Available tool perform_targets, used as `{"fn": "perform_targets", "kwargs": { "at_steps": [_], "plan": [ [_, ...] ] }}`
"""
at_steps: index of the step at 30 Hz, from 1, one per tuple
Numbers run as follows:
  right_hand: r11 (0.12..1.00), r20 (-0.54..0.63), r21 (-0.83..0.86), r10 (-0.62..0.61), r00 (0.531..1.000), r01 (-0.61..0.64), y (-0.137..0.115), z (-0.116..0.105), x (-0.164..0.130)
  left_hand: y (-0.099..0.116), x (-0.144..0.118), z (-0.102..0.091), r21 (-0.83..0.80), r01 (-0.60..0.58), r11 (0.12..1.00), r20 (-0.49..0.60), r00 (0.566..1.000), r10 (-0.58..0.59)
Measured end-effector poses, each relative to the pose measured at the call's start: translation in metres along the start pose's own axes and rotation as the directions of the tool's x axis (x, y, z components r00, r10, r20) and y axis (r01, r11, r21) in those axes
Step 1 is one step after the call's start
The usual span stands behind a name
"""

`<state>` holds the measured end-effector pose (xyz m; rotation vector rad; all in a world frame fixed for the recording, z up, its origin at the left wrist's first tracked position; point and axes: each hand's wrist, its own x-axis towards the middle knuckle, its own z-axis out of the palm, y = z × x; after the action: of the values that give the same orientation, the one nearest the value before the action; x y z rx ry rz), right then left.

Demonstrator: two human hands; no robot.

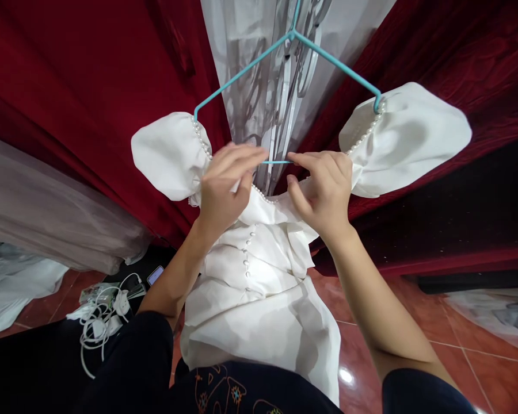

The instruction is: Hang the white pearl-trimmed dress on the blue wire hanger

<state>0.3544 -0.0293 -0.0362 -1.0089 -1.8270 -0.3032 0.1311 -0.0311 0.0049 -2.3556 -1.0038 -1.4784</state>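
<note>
A white dress point(259, 322) with puffed sleeves hangs from a light-blue hanger point(246, 69) in front of me. Pearl trim point(366, 135) runs along its neckline, and a row of small round buttons point(246, 261) goes down the bodice. My left hand point(227, 187) is over the left side of the neckline, fingers stretched toward the middle and thumb apart. On the other side, my right hand point(326, 192) has its fingers extended near the hanger's lower bar and its thumb apart. Both hands cover parts of the bar and neckline, so their exact contact is unclear.
Dark red curtains point(107, 75) hang on both sides, with sheer white fabric and a metal frame between them. At lower left lie tangled white cables point(97, 328) and a phone point(155, 275). Red tiles point(418, 305) cover the floor.
</note>
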Motion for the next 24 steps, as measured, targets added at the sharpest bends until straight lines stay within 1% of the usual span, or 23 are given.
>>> {"fn": "perform_targets", "kwargs": {
  "at_steps": [1,2,3,4,5,6,10,13,14,17,19,20,21,22,23,24],
  "plan": [
    [1.000,-0.023,0.016,-0.004,1.000,0.004,-0.002,0.001,-0.001,-0.001,-0.002,-0.003,0.055,0.021,0.998,-0.120,0.993,-0.014],
    [1.000,-0.041,0.027,-0.003,0.999,0.004,-0.004,0.003,-0.001,-0.003,-0.002,-0.008,0.125,0.080,0.989,-0.216,0.975,-0.051],
    [0.999,-0.054,0.033,0.005,0.999,-0.003,-0.007,0.006,-0.001,-0.006,-0.002,-0.012,0.194,0.157,0.968,-0.278,0.956,-0.099],
    [0.999,-0.060,0.033,0.019,0.998,-0.017,-0.009,0.009,0.000,-0.011,-0.002,-0.017,0.249,0.229,0.941,-0.308,0.940,-0.147],
    [0.999,-0.061,0.028,0.036,0.997,-0.034,-0.011,0.012,0.001,-0.017,0.000,-0.021,0.287,0.282,0.915,-0.306,0.933,-0.191],
    [0.998,-0.062,0.023,0.055,0.997,-0.054,-0.013,0.016,0.001,-0.025,0.002,-0.023,0.307,0.304,0.902,-0.284,0.934,-0.218],
    [0.994,-0.065,0.019,0.107,0.992,-0.106,-0.014,0.025,0.004,-0.069,0.013,-0.024,0.263,0.281,0.923,-0.216,0.949,-0.228],
    [0.994,-0.012,0.035,0.102,0.995,-0.101,-0.010,0.016,0.007,-0.100,0.028,-0.025,0.210,0.329,0.921,-0.201,0.936,-0.289],
    [0.994,0.012,0.041,0.098,0.995,-0.098,-0.008,0.011,0.008,-0.107,0.032,-0.028,0.192,0.349,0.917,-0.214,0.927,-0.308],
    [0.993,0.082,0.057,0.094,0.992,-0.099,-0.005,-0.004,0.012,-0.125,0.041,-0.044,0.114,0.403,0.908,-0.267,0.893,-0.362],
    [0.994,0.112,0.062,0.087,0.990,-0.095,-0.007,-0.009,0.013,-0.134,0.036,-0.057,0.061,0.461,0.885,-0.272,0.861,-0.430],
    [0.994,0.117,0.061,0.083,0.990,-0.090,-0.008,-0.010,0.013,-0.139,0.029,-0.063,0.055,0.505,0.862,-0.222,0.847,-0.482],
    [0.994,0.114,0.060,0.079,0.990,-0.086,-0.009,-0.010,0.013,-0.142,0.021,-0.068,0.071,0.551,0.832,-0.138,0.831,-0.539],
    [0.995,0.105,0.061,0.077,0.992,-0.083,-0.010,-0.008,0.013,-0.144,0.012,-0.071,0.103,0.589,0.801,-0.044,0.807,-0.588],
    [0.994,0.092,0.067,0.075,0.993,-0.082,-0.011,-0.006,0.013,-0.143,0.002,-0.072,0.141,0.611,0.779,0.075,0.778,-0.623],
    [0.994,0.080,0.078,0.076,0.994,-0.082,-0.012,-0.004,0.013,-0.139,-0.008,-0.073,0.171,0.610,0.774,0.193,0.749,-0.633]
  ]
}}
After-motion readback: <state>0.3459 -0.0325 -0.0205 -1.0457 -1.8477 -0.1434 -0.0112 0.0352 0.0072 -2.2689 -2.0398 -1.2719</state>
